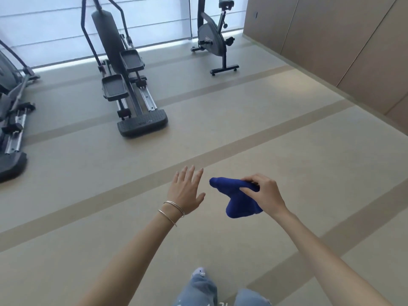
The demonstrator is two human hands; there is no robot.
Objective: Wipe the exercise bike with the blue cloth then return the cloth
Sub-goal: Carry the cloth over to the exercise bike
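My right hand grips a bunched blue cloth in mid-air over the floor, the cloth hanging down and sticking out to the left. My left hand hovers just left of the cloth with fingers spread and straight, touching nothing; two thin bangles circle its wrist. The dark grey exercise bike stands far ahead by the window, near the right wall, well beyond both hands.
An elliptical trainer stands at the centre left by the window, and part of another machine shows at the left edge. Brown wall panels run along the right. Beige floor with darker stripes lies between me and the bike.
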